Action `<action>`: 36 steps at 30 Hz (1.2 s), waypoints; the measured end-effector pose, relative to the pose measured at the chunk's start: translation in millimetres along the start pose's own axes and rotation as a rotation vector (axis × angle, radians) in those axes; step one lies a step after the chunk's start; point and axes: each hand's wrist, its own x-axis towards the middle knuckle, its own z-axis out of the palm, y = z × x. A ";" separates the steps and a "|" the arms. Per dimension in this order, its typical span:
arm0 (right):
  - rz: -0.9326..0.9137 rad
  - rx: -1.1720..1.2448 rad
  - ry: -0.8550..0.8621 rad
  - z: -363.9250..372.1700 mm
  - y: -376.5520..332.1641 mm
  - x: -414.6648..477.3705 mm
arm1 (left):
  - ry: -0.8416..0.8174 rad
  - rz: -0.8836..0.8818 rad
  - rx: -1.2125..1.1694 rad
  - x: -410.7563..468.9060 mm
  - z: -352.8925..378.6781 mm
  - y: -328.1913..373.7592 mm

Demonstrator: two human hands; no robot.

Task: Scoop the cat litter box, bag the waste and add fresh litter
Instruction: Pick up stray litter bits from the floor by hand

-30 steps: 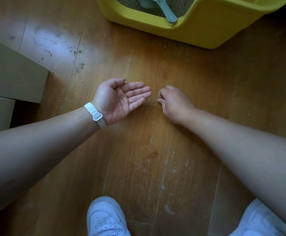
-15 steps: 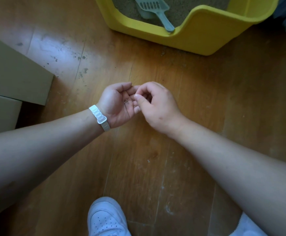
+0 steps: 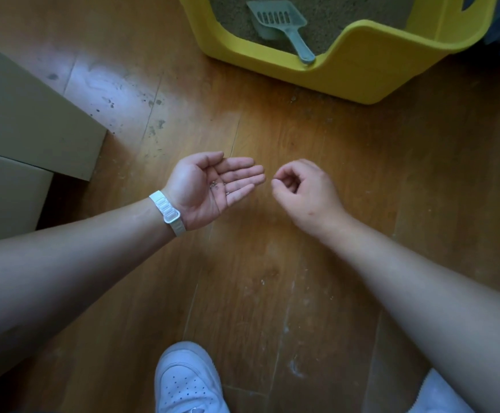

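Grains of litter point(image 3: 213, 184) on spread palm-up L hand point(image 3: 196, 193), R hand point(image 3: 303, 193) curled beside

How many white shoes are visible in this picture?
2. One shoe is at the bottom centre, between the arms; the second shoe is at the bottom right, mostly cut off by the frame edge.

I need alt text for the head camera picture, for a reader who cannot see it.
A person's left hand is open, palm up, with a few grains on it, above a wooden floor; the right hand beside it, not touching, has curled fingers. Beyond them a grey scoop lies in a yellow litter box.
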 end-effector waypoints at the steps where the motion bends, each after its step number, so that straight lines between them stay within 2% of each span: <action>1: 0.038 -0.044 0.005 -5.0 13.4 1.9 | 0.006 -0.001 0.004 0.8 1.2 0.5; 5: 0.163 -0.188 -0.018 -23.4 59.9 4.4 | 0.024 -0.006 0.019 4.7 3.9 0.1; 9: 0.155 -0.255 -0.053 -28.2 77.9 5.1 | 0.027 -0.020 0.034 11.7 4.8 -1.8; 13: 0.086 -0.277 -0.131 -21.3 74.8 10.4 | 0.027 -0.041 0.040 18.8 6.4 -3.6; 19: 0.053 -0.325 -0.124 -14.2 69.6 20.2 | 0.017 -0.057 0.041 23.9 11.1 -5.5; 36: 0.125 -0.405 -0.152 -10.5 67.9 19.4 | -0.001 -0.038 0.041 26.7 5.8 -2.0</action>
